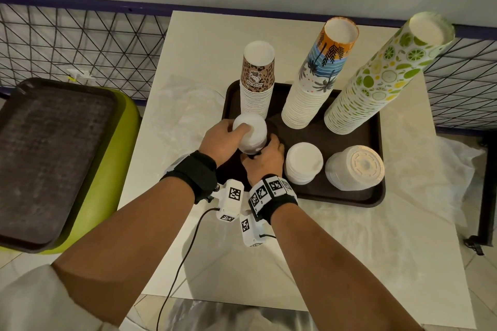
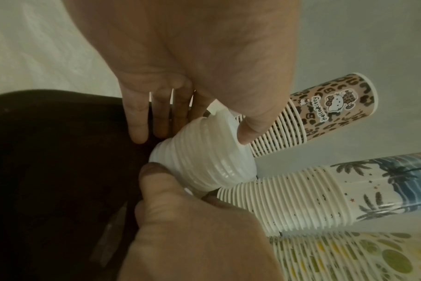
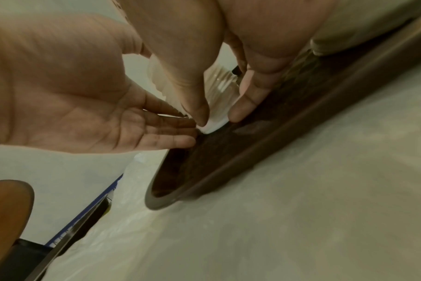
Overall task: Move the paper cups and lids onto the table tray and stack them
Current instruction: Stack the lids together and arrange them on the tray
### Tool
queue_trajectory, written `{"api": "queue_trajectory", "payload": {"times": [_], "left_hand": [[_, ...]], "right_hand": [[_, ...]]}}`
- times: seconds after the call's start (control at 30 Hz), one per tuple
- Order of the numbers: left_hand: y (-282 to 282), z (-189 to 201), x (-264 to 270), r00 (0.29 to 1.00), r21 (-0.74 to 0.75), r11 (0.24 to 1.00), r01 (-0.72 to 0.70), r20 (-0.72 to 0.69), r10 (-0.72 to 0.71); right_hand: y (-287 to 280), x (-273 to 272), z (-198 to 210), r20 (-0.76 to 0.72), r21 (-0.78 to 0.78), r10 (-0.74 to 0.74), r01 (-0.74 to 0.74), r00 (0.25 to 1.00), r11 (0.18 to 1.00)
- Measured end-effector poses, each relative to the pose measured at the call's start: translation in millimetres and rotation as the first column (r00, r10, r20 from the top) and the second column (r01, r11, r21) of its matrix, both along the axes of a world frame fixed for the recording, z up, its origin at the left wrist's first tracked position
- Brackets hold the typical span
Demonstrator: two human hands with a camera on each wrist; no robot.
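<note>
A brown tray (image 1: 349,197) lies on the white table (image 1: 204,43). At its front left corner both hands hold a white lid stack (image 1: 251,131), tilted, its base at the tray floor. My left hand (image 1: 231,133) grips the upper part, thumb over the top. My right hand (image 1: 262,154) pinches the base. In the left wrist view the lid stack (image 2: 204,155) sits between thumb and fingers. In the right wrist view the lid stack (image 3: 215,121) touches the tray (image 3: 228,171). On the tray stand a leopard cup stack (image 1: 256,83), a palm cup stack (image 1: 317,80) and a lime cup stack (image 1: 376,80).
Two more lid stacks (image 1: 304,161) (image 1: 355,166) rest at the tray's front right. Clear plastic wrap (image 1: 183,105) lies on the table left of the tray. A second brown tray (image 1: 48,156) sits on a green stool (image 1: 107,169). A wire fence (image 1: 80,43) runs behind.
</note>
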State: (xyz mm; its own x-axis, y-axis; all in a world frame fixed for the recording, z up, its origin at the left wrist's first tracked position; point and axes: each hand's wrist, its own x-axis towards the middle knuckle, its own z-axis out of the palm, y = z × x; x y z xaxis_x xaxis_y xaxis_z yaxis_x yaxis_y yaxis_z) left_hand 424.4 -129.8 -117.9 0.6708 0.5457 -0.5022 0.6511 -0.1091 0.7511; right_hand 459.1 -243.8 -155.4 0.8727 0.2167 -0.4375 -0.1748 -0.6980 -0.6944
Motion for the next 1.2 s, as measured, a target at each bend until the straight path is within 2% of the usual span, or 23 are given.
{"api": "queue_trajectory", "payload": {"times": [0.13, 0.23, 0.33, 0.4, 0.47, 0.53, 0.6, 0.7, 0.83, 0.93, 1.03, 1.13, 1.2], "left_hand": [[1, 7, -11, 1.0, 0.047, 0.999, 0.002, -0.015, -0.002], [-3, 23, -27, 0.999, 0.101, 0.994, -0.048, 0.008, 0.048], [-11, 34, -50, 0.986, 0.166, 0.974, -0.155, 0.082, 0.143], [-21, 37, -63, 0.974, 0.223, 0.954, -0.201, 0.149, 0.171], [-38, 40, -74, 0.973, 0.268, 0.946, -0.182, 0.187, 0.135], [-59, 41, -79, 0.981, 0.269, 0.957, -0.107, 0.185, 0.057], [-79, 34, -77, 0.984, 0.196, 0.979, -0.054, 0.178, 0.019], [-104, 22, -60, 0.99, 0.065, 0.998, -0.016, 0.143, 0.007], [-121, 12, -29, 0.999, -0.098, 0.995, -0.005, 0.035, 0.008], [-123, 3, -16, 0.998, -0.153, 0.988, 0.025, -0.046, -0.032], [-124, -6, -8, 0.998, -0.256, 0.967, -0.011, -0.068, -0.007], [-123, -10, -4, 0.992, -0.441, 0.889, -0.12, -0.074, 0.097], [-124, -11, -2, 0.988, -0.485, 0.861, -0.153, -0.08, 0.131]], "right_hand": [[-6, -11, 2, 0.015, -0.035, 0.038, -0.038, 0.999, 0.999], [-17, -24, 7, 0.006, 0.004, 0.044, -0.044, 0.999, 0.999], [-39, -35, 27, 0.047, 0.008, 0.18, -0.181, 0.983, 0.984], [-61, -42, 49, 0.062, 0.069, 0.274, -0.278, 0.96, 0.958], [-86, -45, 72, 0.195, 0.104, 0.303, -0.327, 0.933, 0.939], [-106, -38, 91, 0.409, 0.119, 0.226, -0.297, 0.884, 0.947], [-118, -24, 100, 0.553, 0.125, 0.142, -0.251, 0.821, 0.96], [-120, -1, 95, 0.621, 0.07, 0.139, -0.231, 0.771, 0.97], [-108, 19, 75, 0.414, -0.19, 0.335, -0.279, 0.847, 0.941], [-104, 22, 63, 0.303, -0.429, 0.491, -0.343, 0.817, 0.836], [-106, 24, 64, 0.276, -0.429, 0.485, -0.345, 0.83, 0.835], [-110, 27, 65, 0.279, -0.389, 0.485, -0.364, 0.829, 0.846], [-112, 27, 66, 0.293, -0.368, 0.477, -0.363, 0.828, 0.856]]}}
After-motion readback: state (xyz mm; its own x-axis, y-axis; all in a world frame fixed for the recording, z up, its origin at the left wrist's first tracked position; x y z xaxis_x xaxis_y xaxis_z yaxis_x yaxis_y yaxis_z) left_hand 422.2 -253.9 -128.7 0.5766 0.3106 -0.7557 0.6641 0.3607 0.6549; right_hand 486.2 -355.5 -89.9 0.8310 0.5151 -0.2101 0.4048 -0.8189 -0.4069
